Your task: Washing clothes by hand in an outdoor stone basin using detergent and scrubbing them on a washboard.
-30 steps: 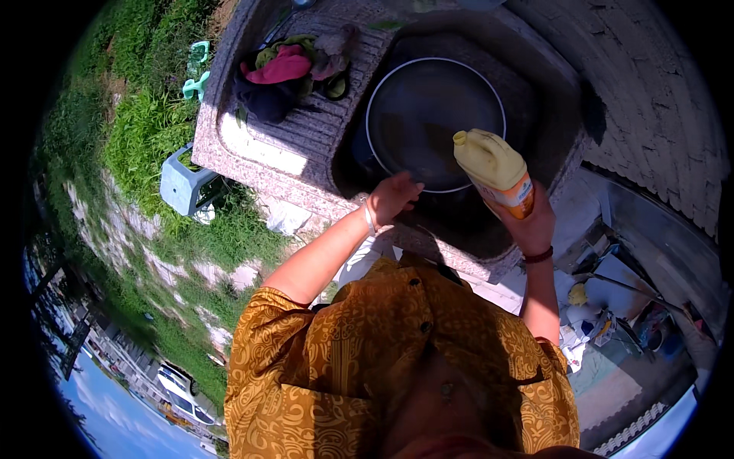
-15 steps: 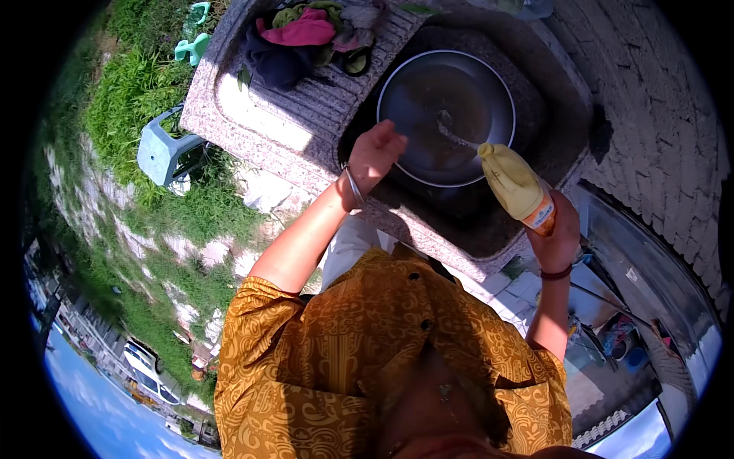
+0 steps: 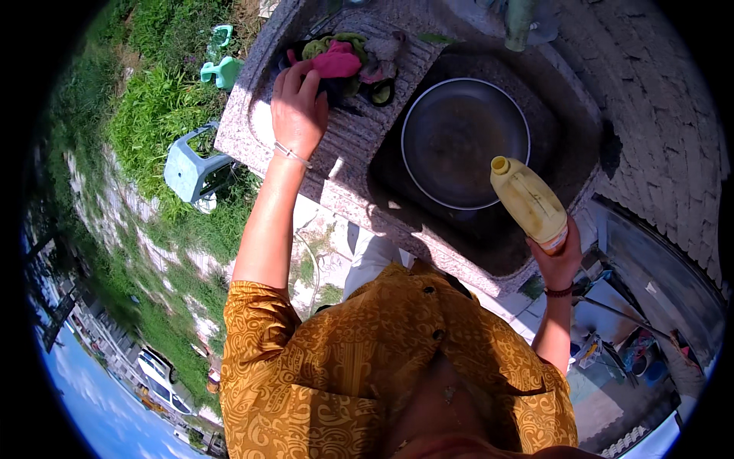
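Observation:
My left hand (image 3: 300, 111) reaches over a small heap of cloths on the ribbed ledge. Its fingers are stretched out, with the tips at a dark cloth (image 3: 333, 93) beside a pink cloth (image 3: 338, 61). My right hand (image 3: 562, 256) is closed round the lower end of a yellow plastic bottle (image 3: 531, 203) with a built-in handle. The bottle's open mouth points up and left, near the rim of a wide, dark round pan (image 3: 462, 141). The pan sits in a stone sink (image 3: 382, 172); no stream shows from the bottle.
A green pipe (image 3: 518, 24) stands over the sink's far side. Left of the ledge are a pale blue stool (image 3: 183, 170) and a green plastic seat (image 3: 223, 72) on grass. A brick wall (image 3: 634, 92) rises on the right, with clutter (image 3: 634, 356) below it.
My left hand has moved from the pan's left edge up and left to the cloths. The stream at the bottle's mouth is gone, and the bottle's mouth has turned more upward.

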### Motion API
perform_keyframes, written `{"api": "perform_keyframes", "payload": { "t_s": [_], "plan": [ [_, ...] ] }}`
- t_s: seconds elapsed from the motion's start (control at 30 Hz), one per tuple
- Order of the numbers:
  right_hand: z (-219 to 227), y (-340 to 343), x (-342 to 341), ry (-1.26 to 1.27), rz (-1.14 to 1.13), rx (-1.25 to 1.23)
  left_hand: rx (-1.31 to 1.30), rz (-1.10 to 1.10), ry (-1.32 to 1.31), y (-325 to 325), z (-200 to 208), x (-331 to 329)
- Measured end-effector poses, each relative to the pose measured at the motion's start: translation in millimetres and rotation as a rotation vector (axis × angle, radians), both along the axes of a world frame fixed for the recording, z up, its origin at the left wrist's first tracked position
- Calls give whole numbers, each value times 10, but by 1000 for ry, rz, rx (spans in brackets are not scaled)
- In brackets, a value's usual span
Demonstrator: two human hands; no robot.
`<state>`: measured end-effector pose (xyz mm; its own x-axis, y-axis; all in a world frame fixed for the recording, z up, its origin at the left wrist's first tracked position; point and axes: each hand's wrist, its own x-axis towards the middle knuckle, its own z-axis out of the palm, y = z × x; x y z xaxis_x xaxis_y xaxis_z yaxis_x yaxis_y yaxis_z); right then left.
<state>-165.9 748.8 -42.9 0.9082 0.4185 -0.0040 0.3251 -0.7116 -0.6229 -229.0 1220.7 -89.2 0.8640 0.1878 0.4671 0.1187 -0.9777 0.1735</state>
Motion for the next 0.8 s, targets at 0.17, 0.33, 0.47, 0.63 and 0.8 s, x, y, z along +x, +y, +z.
{"api": "perform_keyframes", "payload": {
  "t_s": [0.17,0.33,0.47,0.63,0.8],
  "plan": [
    [50,193,-99,13,1,24,51,103,320,445,-206,211],
    [84,255,-203,10,-33,42,-398,33,285,554,16,453],
    [93,268,-261,-17,-57,28,-1038,-29,-68,438,525,674],
    [169,384,-308,-54,-105,10,-1218,-120,-330,303,906,695],
    [410,653,-212,-105,31,-16,-675,174,593,401,-75,-39]
  ]
}}
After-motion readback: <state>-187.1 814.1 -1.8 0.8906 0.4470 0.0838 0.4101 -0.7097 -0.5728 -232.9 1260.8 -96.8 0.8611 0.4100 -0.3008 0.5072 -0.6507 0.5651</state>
